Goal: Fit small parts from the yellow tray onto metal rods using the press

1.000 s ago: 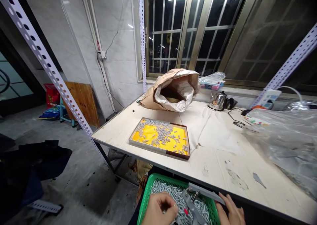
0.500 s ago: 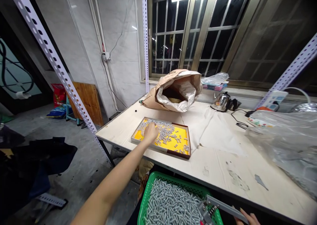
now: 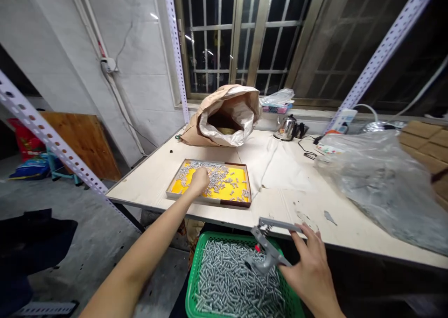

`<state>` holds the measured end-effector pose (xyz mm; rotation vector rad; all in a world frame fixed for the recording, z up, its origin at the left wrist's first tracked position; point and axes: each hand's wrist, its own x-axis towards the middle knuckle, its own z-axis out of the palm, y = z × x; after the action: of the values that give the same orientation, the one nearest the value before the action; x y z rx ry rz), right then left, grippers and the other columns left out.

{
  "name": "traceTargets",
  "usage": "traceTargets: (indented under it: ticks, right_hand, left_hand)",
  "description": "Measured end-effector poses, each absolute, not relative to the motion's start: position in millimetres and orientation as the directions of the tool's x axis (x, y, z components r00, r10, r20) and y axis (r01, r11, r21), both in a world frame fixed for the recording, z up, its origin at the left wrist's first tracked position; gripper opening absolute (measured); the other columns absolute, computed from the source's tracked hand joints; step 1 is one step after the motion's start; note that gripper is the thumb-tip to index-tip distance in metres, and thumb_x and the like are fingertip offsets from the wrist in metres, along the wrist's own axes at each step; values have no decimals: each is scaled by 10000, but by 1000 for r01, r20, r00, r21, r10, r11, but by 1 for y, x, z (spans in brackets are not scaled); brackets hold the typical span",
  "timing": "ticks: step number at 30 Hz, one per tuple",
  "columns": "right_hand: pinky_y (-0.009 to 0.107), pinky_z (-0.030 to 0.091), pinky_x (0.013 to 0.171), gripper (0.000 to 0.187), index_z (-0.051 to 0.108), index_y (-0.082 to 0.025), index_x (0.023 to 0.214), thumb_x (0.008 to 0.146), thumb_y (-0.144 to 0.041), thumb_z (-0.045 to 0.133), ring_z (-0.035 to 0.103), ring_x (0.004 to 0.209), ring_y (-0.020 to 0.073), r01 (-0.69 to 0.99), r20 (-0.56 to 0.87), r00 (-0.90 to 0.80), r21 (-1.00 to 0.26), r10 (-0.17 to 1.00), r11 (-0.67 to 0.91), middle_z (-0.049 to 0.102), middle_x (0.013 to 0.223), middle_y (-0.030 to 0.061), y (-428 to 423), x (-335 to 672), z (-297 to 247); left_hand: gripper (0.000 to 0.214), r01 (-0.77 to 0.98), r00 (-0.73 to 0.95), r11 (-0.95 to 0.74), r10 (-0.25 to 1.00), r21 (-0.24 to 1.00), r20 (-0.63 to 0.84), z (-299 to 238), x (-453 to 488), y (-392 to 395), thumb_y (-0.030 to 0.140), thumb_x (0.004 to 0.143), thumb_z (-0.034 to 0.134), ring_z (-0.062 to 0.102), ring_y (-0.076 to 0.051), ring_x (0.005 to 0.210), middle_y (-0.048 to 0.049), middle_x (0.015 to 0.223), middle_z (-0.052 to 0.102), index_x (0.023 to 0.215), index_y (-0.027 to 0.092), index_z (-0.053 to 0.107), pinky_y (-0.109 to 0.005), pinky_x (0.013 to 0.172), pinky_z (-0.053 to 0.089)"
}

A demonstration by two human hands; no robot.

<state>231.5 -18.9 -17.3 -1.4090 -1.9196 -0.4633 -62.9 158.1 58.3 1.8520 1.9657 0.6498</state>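
My left hand [image 3: 200,180] is closed over the shallow tray [image 3: 248,187], its fingers down among small silvery metal pieces [image 3: 219,174] on the yellow bottom. Whatever the fingertips pinch is hidden. My right hand [image 3: 311,267] grips a grey plier-like tool [image 3: 268,251] with a coil spring and spread handles, thumb on one handle and fingers on the other. The tool hangs over the right side of a green plastic basket [image 3: 192,280], which is filled with silvery screw-like metal parts [image 3: 233,276].
Behind the tray an open brown paper sack [image 3: 196,127] lies on the pale table [image 3: 140,180]. A steel kettle [image 3: 286,127] and clear plastic sheeting [image 3: 378,182] are to the right. Perforated metal posts [image 3: 52,126] rise at the table's sides. Cardboard boxes [image 3: 423,140] stand at far right.
My right hand has come up into view with the tool, raising it from the basket's lower right edge. My left hand stays in the tray. The view has shifted rightward.
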Motion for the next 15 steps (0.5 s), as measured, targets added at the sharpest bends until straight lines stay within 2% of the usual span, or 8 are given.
traceTargets:
  ticks: [2,4,5,6,8,10,15]
  right_hand:
    - [594,322,1055,490,502,-93,1150,722,-321,575,407,1239,369,944,703,-175,-81,690,321,481,1226,200,-9,225,-5]
    - [593,297,1073,506,506,-89,1154,719,-333,592,371,1270,363,952,685,-184,-55,705,302,470,1252,202,-1,221,1]
    - [592,283,1082,515,506,-88,1161,717,-332,596,358,1282,358,955,670,-184,-52,719,293,467,1259,201,2,219,4]
    - [589,269,1091,527,506,-82,1166,714,-333,601,351,1288,353,956,655,-186,-51,732,289,467,1262,200,3,216,5]
    - [576,241,1110,532,512,-68,1170,713,-323,607,339,1299,346,956,630,-190,-55,753,287,465,1272,200,4,211,9]
    - [564,219,1124,520,518,-62,1172,718,-300,602,326,1314,339,953,613,-194,-66,766,294,459,1293,199,3,206,12]
    - [565,213,1126,512,507,-69,1196,733,-275,578,304,1343,328,945,603,-186,-106,775,309,462,1320,196,-2,197,15]
  left_hand:
    - [162,758,-4,-25,999,652,43,56,-55,126,216,874,536,667,-201,822,-119,842,699,919,91,629,-285,734,500]
    - [256,585,60,-58,998,809,28,46,-43,85,252,837,573,673,-173,761,-73,811,712,1049,109,564,-268,701,501]
    - [340,386,72,-39,997,922,11,40,-36,65,265,794,624,674,-173,752,-60,789,713,1084,114,533,-279,711,499]
    - [422,203,75,4,997,979,-19,34,-29,46,284,748,674,673,-175,743,-43,763,710,1102,123,510,-290,724,495]
    - [541,-79,66,109,992,991,-104,22,-16,16,298,660,753,667,-179,720,-17,713,703,1104,137,491,-308,744,480]
    - [595,-139,54,177,984,974,-171,14,-8,1,302,623,783,659,-175,691,0,686,700,1110,144,479,-304,736,464]
    - [607,-23,52,182,982,983,-180,7,-5,0,293,632,767,649,-182,669,8,673,708,1137,156,459,-295,699,439]
